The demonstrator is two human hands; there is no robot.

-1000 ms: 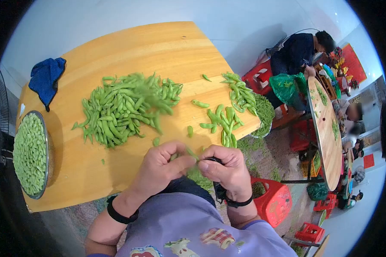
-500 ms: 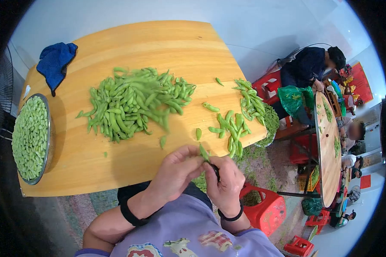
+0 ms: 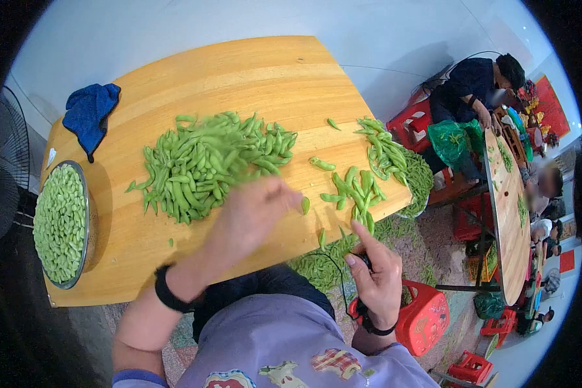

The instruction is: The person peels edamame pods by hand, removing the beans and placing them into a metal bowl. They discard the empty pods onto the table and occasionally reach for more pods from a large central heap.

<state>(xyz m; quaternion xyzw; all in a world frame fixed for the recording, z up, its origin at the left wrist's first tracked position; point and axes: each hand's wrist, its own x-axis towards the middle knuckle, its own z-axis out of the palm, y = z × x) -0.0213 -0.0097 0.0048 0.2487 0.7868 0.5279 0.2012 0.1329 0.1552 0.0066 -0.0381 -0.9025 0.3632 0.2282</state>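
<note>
My left hand (image 3: 249,210), smeared by motion, passes over the wooden table (image 3: 194,262) at the front of a large heap of green soybean pods (image 3: 200,165). Its fingertips overlap a single pod (image 3: 305,205) on the table. My right hand (image 3: 380,275) is by the table's front edge, its fingers curled around a small black tool (image 3: 363,258), mostly hidden in the grip. Its index finger points up toward a smaller group of pods (image 3: 354,193). Another pod (image 3: 322,239) lies near the edge, left of this hand.
A metal bowl (image 3: 91,233) of shelled beans and a blue cloth (image 3: 90,116) are at the left. More pods (image 3: 385,152) lie at the right corner. A red stool (image 3: 427,320) stands beside me. A person (image 3: 462,90) sits at a round table (image 3: 512,246).
My hands, together at a pod before, have separated. The left has swung up and left toward the heap; the right has moved right and down with the black tool. The view has shifted slightly.
</note>
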